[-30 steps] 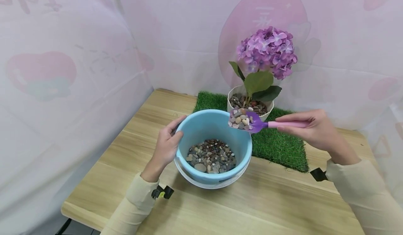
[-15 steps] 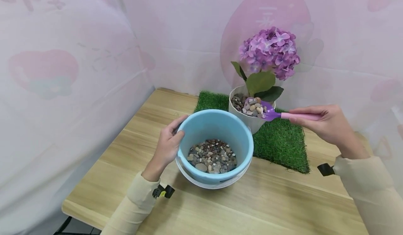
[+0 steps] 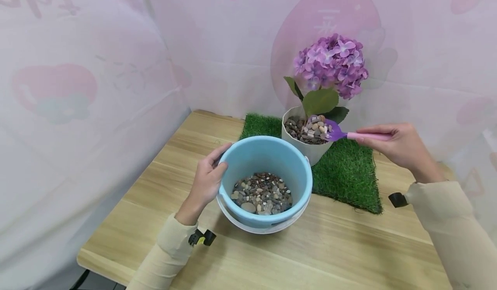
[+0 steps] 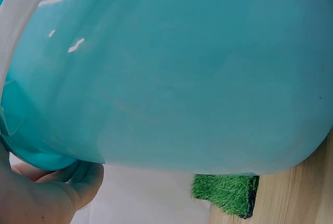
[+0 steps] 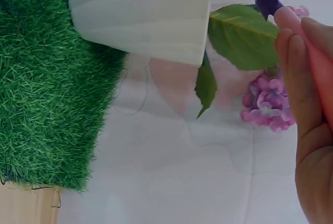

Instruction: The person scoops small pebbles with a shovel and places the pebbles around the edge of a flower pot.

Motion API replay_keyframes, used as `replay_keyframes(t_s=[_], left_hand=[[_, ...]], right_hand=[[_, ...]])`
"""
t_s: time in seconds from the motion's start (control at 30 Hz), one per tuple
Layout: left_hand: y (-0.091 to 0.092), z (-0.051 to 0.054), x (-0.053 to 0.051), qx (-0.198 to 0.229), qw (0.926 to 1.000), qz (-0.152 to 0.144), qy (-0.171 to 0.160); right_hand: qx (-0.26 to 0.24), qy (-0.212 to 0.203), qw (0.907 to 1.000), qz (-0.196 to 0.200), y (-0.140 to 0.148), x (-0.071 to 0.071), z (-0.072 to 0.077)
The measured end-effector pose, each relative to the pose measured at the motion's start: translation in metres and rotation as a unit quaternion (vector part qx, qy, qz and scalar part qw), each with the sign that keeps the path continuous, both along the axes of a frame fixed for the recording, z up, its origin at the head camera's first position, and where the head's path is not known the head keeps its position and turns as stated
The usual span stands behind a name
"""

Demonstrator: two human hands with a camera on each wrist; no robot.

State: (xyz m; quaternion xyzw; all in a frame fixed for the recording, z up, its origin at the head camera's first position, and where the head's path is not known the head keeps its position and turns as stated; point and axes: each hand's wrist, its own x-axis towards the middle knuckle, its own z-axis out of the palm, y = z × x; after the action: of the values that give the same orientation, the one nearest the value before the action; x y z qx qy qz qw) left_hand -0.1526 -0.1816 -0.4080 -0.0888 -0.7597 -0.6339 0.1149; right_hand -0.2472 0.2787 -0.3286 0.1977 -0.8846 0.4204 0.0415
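My left hand (image 3: 206, 181) grips the left rim of a light blue bucket (image 3: 268, 147) that has stones (image 3: 262, 193) at its bottom. In the left wrist view, the bucket's side (image 4: 182, 78) fills most of the picture, the hand (image 4: 49, 195) at lower left. With my right hand (image 3: 401, 145) I hold the pink handle (image 3: 366, 136) of a purple scoop (image 3: 335, 130) loaded with pebbles (image 3: 315, 128), over the right part of a white pot (image 3: 310, 151) holding stones and a purple-flowered plant (image 3: 331, 65). The right wrist view shows the hand (image 5: 312, 130) round the handle (image 5: 318, 73).
Under the pot lies a green grass mat (image 3: 349, 180) on the wooden table (image 3: 155, 199). Printed white cloth (image 3: 217, 35) hangs behind and at the left. The pot stands close behind the bucket's right side, and its leaves (image 3: 320, 101) overhang the rim.
The scoop has moved right and back, from above the bucket's rim to over the pot, rising slightly in the last half second. Pebbles remain on it. My left hand and the bucket have hardly moved.
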Motion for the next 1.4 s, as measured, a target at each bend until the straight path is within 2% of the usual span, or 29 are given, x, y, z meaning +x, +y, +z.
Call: replay_keyframes(t_s=[0.27, 0.47, 0.87, 1.03, 1.23, 1.4], left_hand=[[0.002, -0.001, 0.0, 0.001, 1.0, -0.003, -0.003], [0.002, -0.001, 0.0, -0.002, 1.0, -0.001, -0.001], [0.002, 0.0, 0.001, 0.003, 1.0, -0.005, -0.004], [0.002, 0.001, 0.001, -0.001, 1.0, -0.003, -0.002], [0.002, 0.002, 0.001, -0.002, 1.0, 0.001, -0.003], [0.001, 0.003, 0.001, -0.004, 1.0, 0.001, -0.001]], right_hand=[[-0.012, 0.0, 0.9999, 0.001, -0.002, -0.015, -0.017], [0.014, -0.01, 0.9998, -0.004, -0.005, -0.022, -0.027], [0.039, 0.037, 0.9983, 0.021, -0.014, -0.033, -0.039], [0.06, 0.099, 0.992, 0.05, -0.017, -0.036, -0.038], [0.072, 0.178, 0.9774, 0.089, -0.019, -0.039, -0.038], [0.079, 0.236, 0.9616, 0.116, -0.021, -0.042, -0.037]])
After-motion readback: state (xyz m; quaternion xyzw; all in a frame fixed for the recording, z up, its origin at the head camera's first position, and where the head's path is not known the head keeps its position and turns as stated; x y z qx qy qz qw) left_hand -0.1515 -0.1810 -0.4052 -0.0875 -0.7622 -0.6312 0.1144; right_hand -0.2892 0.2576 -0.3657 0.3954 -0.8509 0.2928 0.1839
